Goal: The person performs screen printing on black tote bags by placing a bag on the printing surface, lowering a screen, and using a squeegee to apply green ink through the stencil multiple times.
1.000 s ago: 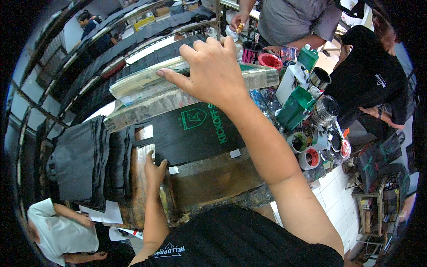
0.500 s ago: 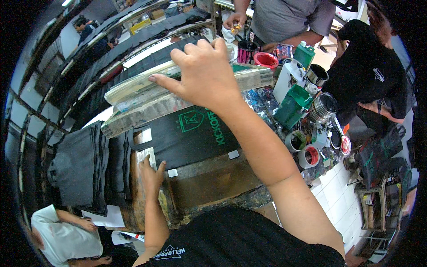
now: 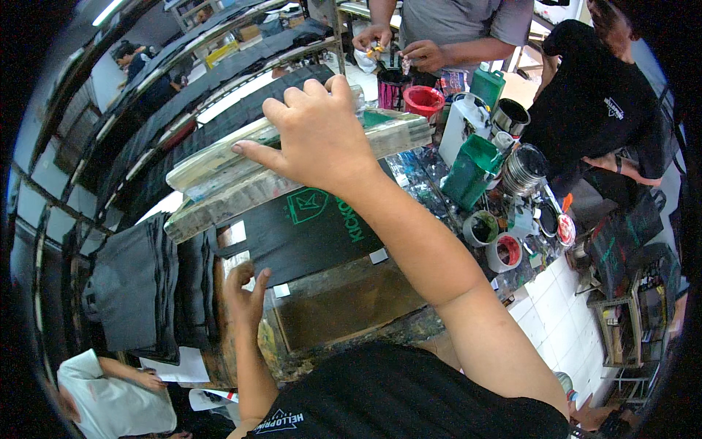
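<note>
A wooden screen-printing frame (image 3: 208, 214) is raised at a tilt over the work board. A pale squeegee (image 3: 212, 162) lies along its upper side. My right hand (image 3: 318, 135) is closed over the frame, its thumb lying along the squeegee; the fingertips are hidden. Below lies a black fabric bag (image 3: 314, 245) with a green crest and lettering, partly covered by the frame and my forearm. My left hand (image 3: 245, 293) hovers by the bag's left end, next to small white patches, thumb and fingers apart, holding nothing visible.
Stacked black bags (image 3: 131, 285) lie at the left. Ink containers, including a green jug (image 3: 472, 172) and a red-rimmed tub (image 3: 424, 101), crowd the right. A co-worker in grey (image 3: 464, 29) handles something at the back; another in black (image 3: 592, 110) stands right. Racks (image 3: 219, 102) hold black fabric.
My left hand has drawn slightly back toward me from the bag's end. My right hand still holds the frame up. The grey-shirted co-worker's second hand has come up over the pink-and-black can.
</note>
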Demonstrator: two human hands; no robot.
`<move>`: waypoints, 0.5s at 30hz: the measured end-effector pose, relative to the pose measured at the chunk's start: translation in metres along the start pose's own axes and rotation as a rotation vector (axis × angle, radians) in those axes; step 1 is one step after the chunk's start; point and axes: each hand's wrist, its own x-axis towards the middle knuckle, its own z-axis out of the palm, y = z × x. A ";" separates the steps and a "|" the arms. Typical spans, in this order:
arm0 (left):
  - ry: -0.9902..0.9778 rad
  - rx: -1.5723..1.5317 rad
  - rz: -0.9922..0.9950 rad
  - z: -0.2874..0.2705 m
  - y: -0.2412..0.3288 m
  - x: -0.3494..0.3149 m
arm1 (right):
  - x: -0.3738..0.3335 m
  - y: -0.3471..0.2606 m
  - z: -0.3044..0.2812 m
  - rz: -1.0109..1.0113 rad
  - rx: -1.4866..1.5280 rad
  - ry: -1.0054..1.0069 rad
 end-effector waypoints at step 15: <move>0.273 0.672 0.708 -0.047 0.175 0.102 | -0.022 -0.005 -0.003 -0.014 0.043 -0.009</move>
